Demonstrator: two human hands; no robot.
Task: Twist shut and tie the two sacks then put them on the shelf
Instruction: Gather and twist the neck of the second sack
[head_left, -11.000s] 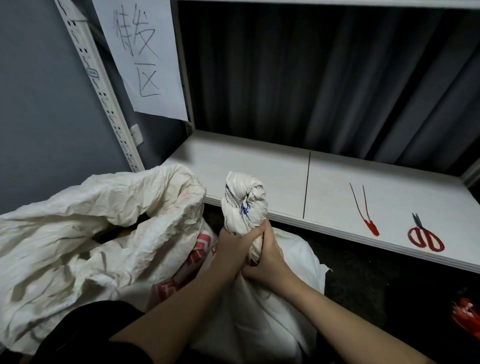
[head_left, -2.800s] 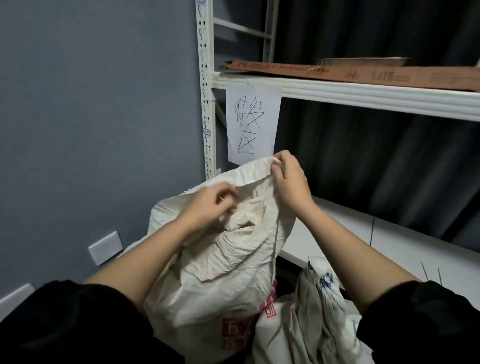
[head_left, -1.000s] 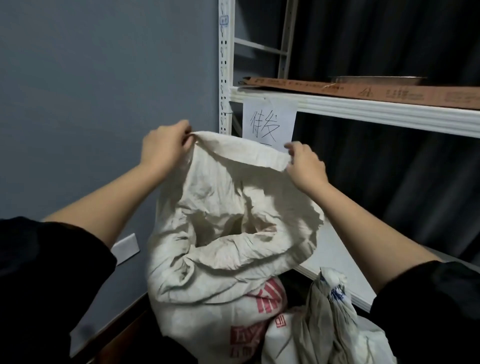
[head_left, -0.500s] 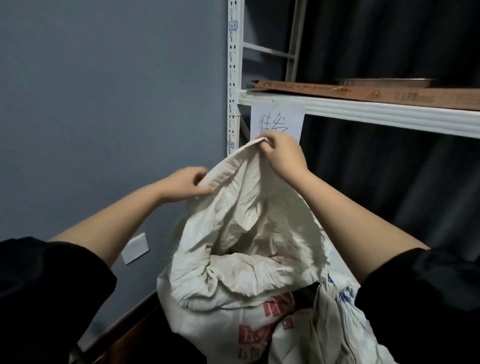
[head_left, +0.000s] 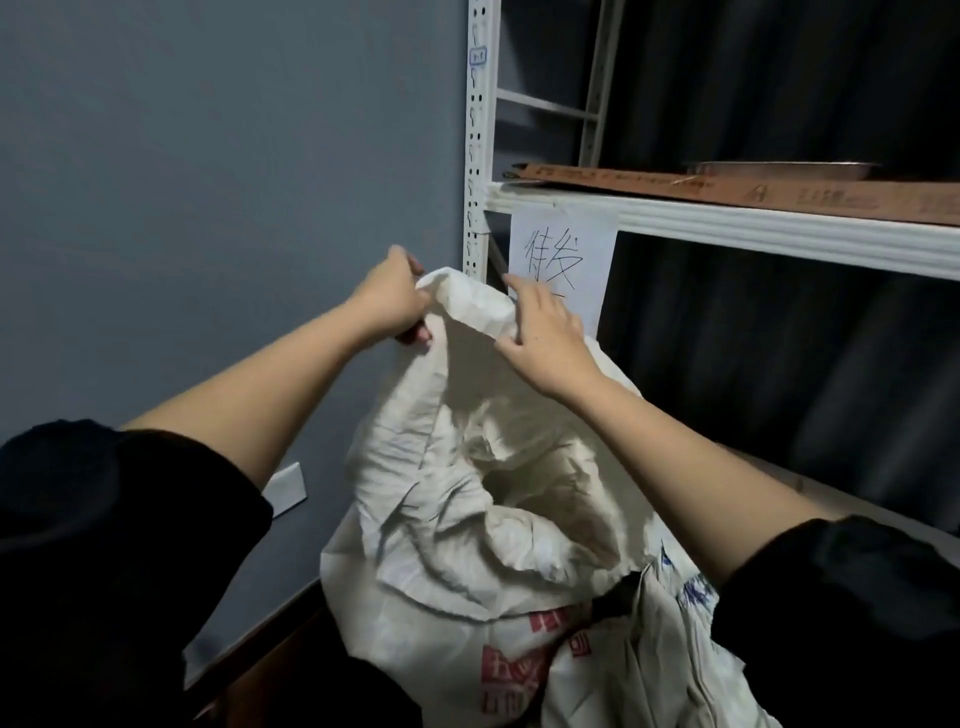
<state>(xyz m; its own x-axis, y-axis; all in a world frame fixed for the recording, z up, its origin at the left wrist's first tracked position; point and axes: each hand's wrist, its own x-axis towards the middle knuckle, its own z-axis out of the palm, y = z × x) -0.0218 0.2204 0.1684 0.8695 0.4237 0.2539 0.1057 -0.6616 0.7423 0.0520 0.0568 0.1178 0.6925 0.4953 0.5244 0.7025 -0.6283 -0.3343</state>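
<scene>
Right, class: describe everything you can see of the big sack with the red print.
The big sack looks like crumpled off-white woven plastic, with red printed characters low on its front. It stands upright, mouth open and sagging. The left hand grips the raised rim; the right hand holds it alongside. A second sack leans against its lower right.

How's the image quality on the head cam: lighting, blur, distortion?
Head view: dim, flat light, so the curtain goes near black; the sack is brightest, with soft shadow in its folds; slight blur on both hands; wide-angle bend shows in the shelf edge; no glare.
</scene>
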